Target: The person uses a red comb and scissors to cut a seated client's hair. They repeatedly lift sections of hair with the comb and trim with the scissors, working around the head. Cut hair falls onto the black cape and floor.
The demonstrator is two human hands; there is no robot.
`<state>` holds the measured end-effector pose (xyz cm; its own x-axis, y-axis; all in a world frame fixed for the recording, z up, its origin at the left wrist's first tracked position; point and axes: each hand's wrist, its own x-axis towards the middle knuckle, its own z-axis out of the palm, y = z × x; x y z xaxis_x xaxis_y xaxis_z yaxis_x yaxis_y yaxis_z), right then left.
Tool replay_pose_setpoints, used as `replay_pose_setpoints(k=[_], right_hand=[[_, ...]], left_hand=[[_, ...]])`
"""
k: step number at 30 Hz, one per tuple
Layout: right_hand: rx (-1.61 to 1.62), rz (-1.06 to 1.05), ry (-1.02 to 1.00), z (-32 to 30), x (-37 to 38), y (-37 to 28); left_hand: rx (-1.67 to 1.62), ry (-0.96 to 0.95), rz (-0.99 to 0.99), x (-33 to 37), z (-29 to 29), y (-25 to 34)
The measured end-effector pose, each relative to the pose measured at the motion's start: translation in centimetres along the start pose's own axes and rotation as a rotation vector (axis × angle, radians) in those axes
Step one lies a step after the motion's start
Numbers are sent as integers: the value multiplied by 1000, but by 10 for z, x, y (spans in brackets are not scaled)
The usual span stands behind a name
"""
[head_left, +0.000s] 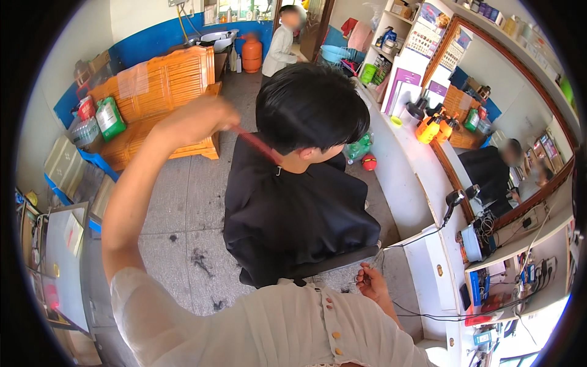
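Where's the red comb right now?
In the head view, the red comb is left of centre, held in the left hand, its far end by the seated person's neck, near the top of the black cape.

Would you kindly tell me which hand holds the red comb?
The left hand, raised, holds the red comb; the right hand, lower in the picture, does not.

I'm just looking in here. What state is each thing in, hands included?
Left hand: closed around the comb
Comb: held, blurred, near the nape
Right hand: lowered, fingers curled; whether it holds something is unclear
Cape: draped over the seated person
Clippings: scattered on the floor
Spray bottles: upright on the counter
Cylinder: standing upright
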<state>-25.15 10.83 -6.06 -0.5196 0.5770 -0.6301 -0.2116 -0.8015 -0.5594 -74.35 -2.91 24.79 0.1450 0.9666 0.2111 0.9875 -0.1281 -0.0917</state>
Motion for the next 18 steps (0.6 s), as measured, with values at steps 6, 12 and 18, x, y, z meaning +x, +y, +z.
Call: replay_pose_setpoints(k=[6,12,18], right_hand=[[-86,-32,21,27,-2,-7],[-95,-29,-113,62,-8,-9],[-129,-193,-514,106,-10,-54]], left_hand=[[-633,587,-260,7,28,17],[-459,907,-374,102,50,92],[-282,620,-525,126,57,106]])
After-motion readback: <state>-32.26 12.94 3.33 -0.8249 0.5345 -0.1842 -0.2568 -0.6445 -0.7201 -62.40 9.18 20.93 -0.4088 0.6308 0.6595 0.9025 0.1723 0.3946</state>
